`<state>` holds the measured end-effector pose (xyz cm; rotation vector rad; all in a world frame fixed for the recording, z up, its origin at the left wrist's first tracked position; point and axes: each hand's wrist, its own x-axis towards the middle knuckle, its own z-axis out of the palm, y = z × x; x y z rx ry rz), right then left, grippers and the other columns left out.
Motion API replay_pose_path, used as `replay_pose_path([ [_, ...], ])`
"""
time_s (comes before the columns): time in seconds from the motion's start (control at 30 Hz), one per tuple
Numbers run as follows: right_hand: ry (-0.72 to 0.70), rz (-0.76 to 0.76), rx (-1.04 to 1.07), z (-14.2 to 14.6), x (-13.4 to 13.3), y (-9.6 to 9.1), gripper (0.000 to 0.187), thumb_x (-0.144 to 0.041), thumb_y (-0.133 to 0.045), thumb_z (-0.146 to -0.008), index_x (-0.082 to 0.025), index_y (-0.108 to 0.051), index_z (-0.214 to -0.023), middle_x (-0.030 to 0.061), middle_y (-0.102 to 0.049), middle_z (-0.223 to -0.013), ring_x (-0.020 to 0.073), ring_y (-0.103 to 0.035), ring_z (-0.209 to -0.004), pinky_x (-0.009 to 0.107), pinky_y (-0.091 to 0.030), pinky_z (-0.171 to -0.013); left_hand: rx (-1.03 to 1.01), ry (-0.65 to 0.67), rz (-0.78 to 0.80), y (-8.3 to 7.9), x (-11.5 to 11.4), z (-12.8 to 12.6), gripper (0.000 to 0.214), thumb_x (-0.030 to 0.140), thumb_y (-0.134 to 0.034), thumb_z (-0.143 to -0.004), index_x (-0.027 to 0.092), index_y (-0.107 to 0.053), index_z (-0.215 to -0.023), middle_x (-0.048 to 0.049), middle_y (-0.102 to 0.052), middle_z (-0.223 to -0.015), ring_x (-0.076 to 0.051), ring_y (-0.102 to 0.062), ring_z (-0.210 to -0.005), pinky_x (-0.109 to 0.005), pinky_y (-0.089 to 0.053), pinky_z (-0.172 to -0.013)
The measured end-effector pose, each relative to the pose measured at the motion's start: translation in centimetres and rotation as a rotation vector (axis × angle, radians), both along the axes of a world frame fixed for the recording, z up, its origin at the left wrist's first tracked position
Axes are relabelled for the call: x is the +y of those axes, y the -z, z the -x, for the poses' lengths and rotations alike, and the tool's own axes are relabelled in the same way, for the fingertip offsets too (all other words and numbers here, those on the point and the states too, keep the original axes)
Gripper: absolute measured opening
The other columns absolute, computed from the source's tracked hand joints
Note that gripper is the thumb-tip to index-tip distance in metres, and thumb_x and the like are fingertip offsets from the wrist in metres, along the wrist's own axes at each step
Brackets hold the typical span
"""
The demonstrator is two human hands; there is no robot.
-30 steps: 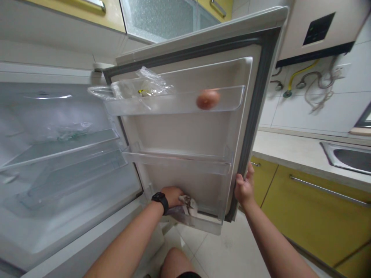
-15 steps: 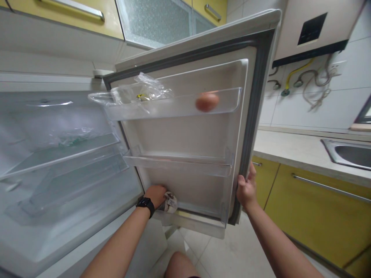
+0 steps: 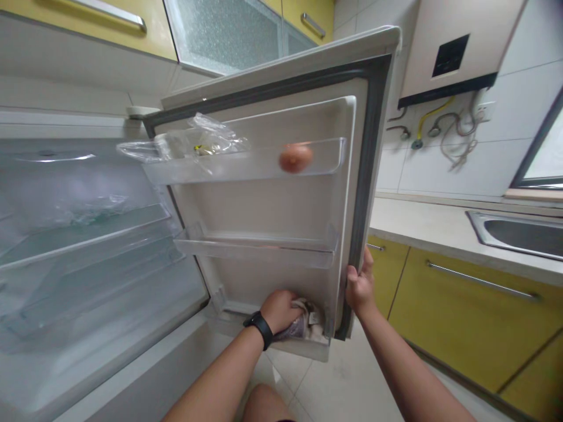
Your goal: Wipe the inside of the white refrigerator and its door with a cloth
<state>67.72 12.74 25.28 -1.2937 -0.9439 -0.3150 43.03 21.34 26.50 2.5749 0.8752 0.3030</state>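
Observation:
My left hand, a black watch on its wrist, is closed on a crumpled grey cloth and presses it into the bottom shelf of the open fridge door, toward its right end. My right hand grips the door's outer edge with fingers wrapped round the dark seal. The top door shelf holds a brown egg and a clear plastic bag. The middle door shelf holds nothing.
The fridge interior lies open at left with glass shelves and a plastic bag on one. Right of the door run a pale countertop, a steel sink and yellow lower cabinets. My knee shows at the bottom over the tiled floor.
My left hand slid the cloth left along the bottom door shelf, then back to the right end. My right hand kept its grip on the door edge. The view shifted slightly right.

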Motion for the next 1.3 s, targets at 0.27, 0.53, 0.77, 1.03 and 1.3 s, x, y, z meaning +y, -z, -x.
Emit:
replay_pose_path([
  [0.27, -0.071, 0.007, 0.017, -1.5, 1.7, 0.2, 0.073, -0.052, -0.055, -0.092, -0.033, -0.033, -0.159, 0.0094, -0.046, -0.164, 0.0346, -0.048, -0.148, 0.063, -0.038, -0.124, -0.505, 0.192, -0.419, -0.3, -6.4, -1.4, 0.019, 0.023, -0.066, -0.090, 0.024, -0.070, -0.109, -0.0053, -0.075, -0.114, -0.022, -0.065, -0.103, -0.033, -0.052, -0.088],
  [0.53, -0.128, -0.027, 0.004, -3.0, 3.5, -0.1, 0.071, -0.052, -0.055, -0.093, -0.031, -0.035, -0.158, 0.0089, -0.046, -0.164, 0.0327, -0.047, -0.149, 0.059, -0.038, -0.126, -0.235, 0.276, -1.025, 3.0, -12.2, -5.2, 0.040, 0.018, -0.057, -0.096, 0.020, -0.061, -0.136, -0.0205, -0.057, -0.152, -0.025, -0.066, -0.096, -0.035, -0.054, -0.067],
  [0.77, -0.160, -0.023, -0.001, -3.7, 3.9, -0.1, 0.072, -0.052, -0.055, -0.093, -0.031, -0.033, -0.159, 0.0093, -0.042, -0.166, 0.0319, -0.041, -0.153, 0.060, -0.031, -0.129, -0.163, 0.219, -0.995, 4.3, -11.2, -3.6, 0.052, 0.012, -0.050, -0.097, 0.012, -0.053, -0.149, -0.0216, -0.050, -0.159, -0.024, -0.064, -0.093, -0.034, -0.053, -0.067],
  [1.03, -0.141, -0.007, 0.005, -3.5, 3.6, -0.1, 0.073, -0.051, -0.054, -0.093, -0.030, -0.031, -0.160, 0.0096, -0.039, -0.169, 0.0326, -0.037, -0.156, 0.062, -0.026, -0.131, -0.301, 0.292, -1.075, 10.3, -6.1, 6.1, 0.035, 0.021, -0.062, -0.097, 0.033, -0.069, -0.129, 0.0000, -0.067, -0.144, -0.023, -0.056, -0.107, -0.039, -0.050, -0.087],
  [1.3, -0.110, 0.011, 0.016, -4.0, 3.3, 0.5, 0.076, -0.053, -0.056, -0.092, -0.030, -0.031, -0.160, 0.0112, -0.047, -0.163, 0.0359, -0.046, -0.149, 0.067, -0.032, -0.125, -0.639, -0.646, -0.507, 14.5, 1.8, 19.0, 0.042, 0.005, -0.070, -0.072, 0.026, -0.074, -0.108, -0.0102, -0.063, -0.129, -0.032, -0.055, -0.124, -0.051, -0.049, -0.107],
])
